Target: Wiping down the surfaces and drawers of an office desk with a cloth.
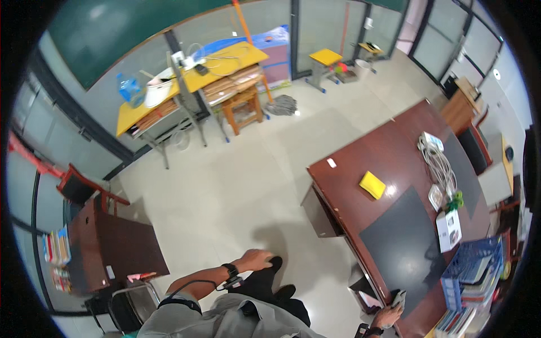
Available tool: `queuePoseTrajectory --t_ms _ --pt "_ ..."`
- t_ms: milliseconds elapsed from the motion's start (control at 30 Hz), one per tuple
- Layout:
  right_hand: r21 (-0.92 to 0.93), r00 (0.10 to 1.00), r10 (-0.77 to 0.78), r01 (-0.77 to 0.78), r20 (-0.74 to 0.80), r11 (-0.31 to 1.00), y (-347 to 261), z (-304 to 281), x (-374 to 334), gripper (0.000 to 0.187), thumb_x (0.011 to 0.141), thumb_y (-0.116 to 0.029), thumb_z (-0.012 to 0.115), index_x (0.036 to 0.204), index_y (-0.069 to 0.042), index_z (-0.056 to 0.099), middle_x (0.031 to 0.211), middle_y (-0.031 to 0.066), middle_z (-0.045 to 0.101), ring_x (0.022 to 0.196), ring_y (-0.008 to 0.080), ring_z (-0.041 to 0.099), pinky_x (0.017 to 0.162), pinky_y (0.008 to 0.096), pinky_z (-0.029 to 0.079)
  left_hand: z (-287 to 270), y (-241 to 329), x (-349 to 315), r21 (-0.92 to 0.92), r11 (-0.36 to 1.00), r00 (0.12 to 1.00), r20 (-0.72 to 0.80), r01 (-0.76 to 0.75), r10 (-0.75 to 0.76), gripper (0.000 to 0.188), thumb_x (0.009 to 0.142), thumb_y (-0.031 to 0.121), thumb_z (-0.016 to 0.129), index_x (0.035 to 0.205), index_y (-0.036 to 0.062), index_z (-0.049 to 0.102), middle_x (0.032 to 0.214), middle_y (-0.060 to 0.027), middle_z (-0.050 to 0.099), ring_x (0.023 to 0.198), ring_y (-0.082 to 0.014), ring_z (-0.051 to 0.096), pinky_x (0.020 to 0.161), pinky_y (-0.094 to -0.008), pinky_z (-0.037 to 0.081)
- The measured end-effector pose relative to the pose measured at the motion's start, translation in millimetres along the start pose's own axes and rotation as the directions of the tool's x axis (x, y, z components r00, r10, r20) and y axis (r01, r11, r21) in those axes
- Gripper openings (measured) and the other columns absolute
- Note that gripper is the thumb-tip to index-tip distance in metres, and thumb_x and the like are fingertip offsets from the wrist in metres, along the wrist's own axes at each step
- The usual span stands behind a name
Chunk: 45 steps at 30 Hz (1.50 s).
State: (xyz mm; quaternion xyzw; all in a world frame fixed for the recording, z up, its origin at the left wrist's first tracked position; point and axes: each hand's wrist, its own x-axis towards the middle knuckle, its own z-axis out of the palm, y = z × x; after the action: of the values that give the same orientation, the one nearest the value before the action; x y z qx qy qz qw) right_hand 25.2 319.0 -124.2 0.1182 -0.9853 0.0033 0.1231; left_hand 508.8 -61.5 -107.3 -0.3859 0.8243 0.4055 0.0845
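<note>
My left hand hangs over the floor in front of my legs. Its fingers are loosely bent, and nothing shows in them. My right hand is at the near edge of the reddish-brown desk, closed on a grey cloth that touches the desktop. Beside that hand, an open drawer juts out below the desk edge. A yellow sponge-like block lies farther up the desktop, beyond a dark grey mat.
Along the desk's right side are a blue basket of papers, a white box and coiled cables. A dark cabinet and a folding chair stand left. Yellow-topped tables and a grey mop head are farther off.
</note>
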Motion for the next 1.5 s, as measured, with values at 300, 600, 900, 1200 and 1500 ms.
queuePoseTrajectory --t_ms 300,600,900,1200,1500 --pt "0.22 0.983 -0.179 0.166 0.04 0.961 -29.5 26.1 21.5 0.042 0.082 -0.018 0.057 0.118 0.002 0.065 0.109 0.0268 0.061 0.097 0.044 0.06 0.085 0.0517 0.05 94.0 -179.9 -128.5 0.053 0.92 0.915 0.096 0.387 -0.391 0.048 0.083 0.052 0.065 0.095 0.0077 0.076 0.096 -0.0157 0.073 0.094 -0.0365 0.067 0.087 -0.0478 0.053" --pt "0.401 0.912 -0.408 0.36 0.038 0.842 -196.3 -20.3 -13.5 0.041 0.076 -0.006 0.063 0.116 0.003 0.066 0.115 0.0254 0.059 0.107 0.0428 0.057 0.096 0.0479 0.045 41.8 -194.3 -67.4 0.012 0.991 0.979 -0.155 0.137 -0.133 0.043 0.085 0.042 0.064 0.098 0.0029 0.075 0.102 -0.0165 0.073 0.096 -0.0356 0.068 0.091 -0.0442 0.053" --pt "0.581 0.81 -0.55 0.352 0.204 0.734 -340.1 -86.5 -31.8 0.042 0.076 -0.005 0.071 0.118 -0.002 0.067 0.107 0.0212 0.056 0.105 0.0403 0.055 0.093 0.0482 0.045 -69.3 -145.6 27.8 -0.235 0.96 0.98 -0.085 0.154 -0.178 0.045 0.085 0.037 0.072 0.113 0.0013 0.071 0.103 -0.0186 0.074 0.098 -0.0275 0.072 0.087 -0.0386 0.056" --pt "0.777 0.742 -0.634 0.261 0.217 0.572 -425.3 -90.1 -10.8 0.035 0.077 -0.007 0.064 0.111 -0.001 0.068 0.098 0.0197 0.06 0.096 0.0398 0.058 0.084 0.0445 0.05 -184.9 -117.5 152.2 -0.205 0.967 0.988 -0.012 0.151 -0.157 0.047 0.084 0.033 0.072 0.118 0.0006 0.069 0.106 -0.0195 0.073 0.101 -0.0298 0.071 0.09 -0.0387 0.055" --pt "0.892 0.722 -0.653 0.113 0.229 0.438 -520.2 -120.8 17.3 0.034 0.08 -0.006 0.065 0.113 -0.002 0.066 0.1 0.0192 0.062 0.094 0.0368 0.062 0.08 0.0429 0.052 -254.7 -66.3 243.2 -0.143 0.99 0.992 0.123 0.019 -0.001 0.041 0.087 0.026 0.072 0.118 0.0002 0.068 0.105 -0.018 0.074 0.097 -0.0272 0.072 0.087 -0.0363 0.056"
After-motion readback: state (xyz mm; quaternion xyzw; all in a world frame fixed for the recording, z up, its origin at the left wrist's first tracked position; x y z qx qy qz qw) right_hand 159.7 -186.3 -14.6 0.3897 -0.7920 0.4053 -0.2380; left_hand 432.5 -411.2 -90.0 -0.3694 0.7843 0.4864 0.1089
